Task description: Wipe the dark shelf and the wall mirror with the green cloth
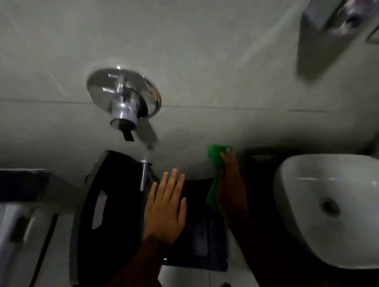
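Observation:
The green cloth (217,163) is pressed flat under my right hand (230,185), against the grey tiled wall just above the dark shelf (197,237). Part of the cloth hangs down over the shelf's back edge. My left hand (166,210) lies flat with fingers spread, palm down, on the left part of the same dark surface and holds nothing. The frame is blurred. A corner of a framed pane, maybe the wall mirror (378,33), shows at the top right edge.
A chrome round wall valve (125,98) juts from the tiles above. A black dispenser (106,216) sits left of my left hand. A white oval basin (341,213) is at the right and a white fixture (11,234) at the far left.

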